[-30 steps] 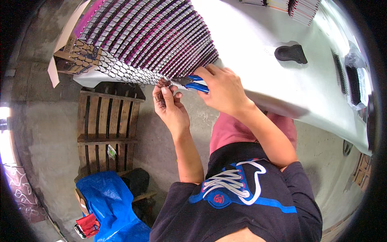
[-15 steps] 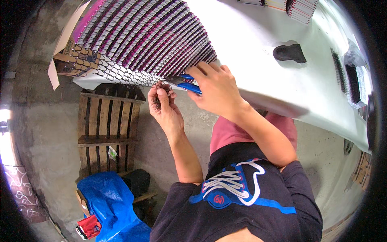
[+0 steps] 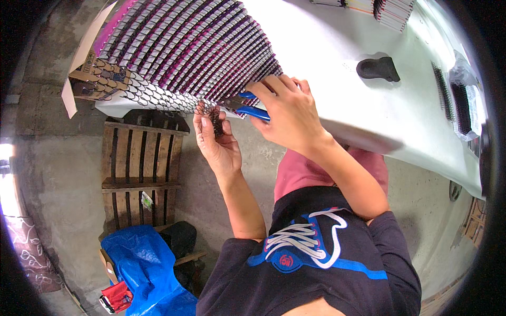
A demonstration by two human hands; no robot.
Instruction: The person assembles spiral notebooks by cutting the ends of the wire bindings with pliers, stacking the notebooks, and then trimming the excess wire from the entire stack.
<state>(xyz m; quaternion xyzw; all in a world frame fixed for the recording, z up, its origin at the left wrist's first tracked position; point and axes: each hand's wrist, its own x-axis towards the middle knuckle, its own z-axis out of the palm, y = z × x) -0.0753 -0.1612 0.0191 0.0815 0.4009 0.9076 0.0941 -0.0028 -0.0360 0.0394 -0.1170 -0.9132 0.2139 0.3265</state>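
Observation:
My right hand (image 3: 291,109) is closed around blue-handled cutting pliers (image 3: 255,112), whose jaws point left at the near edge of a fanned pile. That pile (image 3: 184,47), in pink, purple and white rows, looks like spiral-bound books. Dark coil loops (image 3: 158,97) run out along its near edge. Just below the loops, my left hand (image 3: 220,147) pinches a small dark tangle of coil (image 3: 215,122) between thumb and fingers. The plier jaws are close to these fingers; whether they touch the coil cannot be made out.
A white-covered table (image 3: 327,58) carries the pile, a black flat object (image 3: 378,69) and a clear plastic bag (image 3: 465,100) with dark coils. Left of it stands a cardboard box (image 3: 89,87). Below are a wooden pallet (image 3: 138,174) and a blue plastic sheet (image 3: 139,260).
The pliers and my right hand have shifted slightly right. My left hand has turned a little, and the dark coil tangle now shows more to the right of the thumb.

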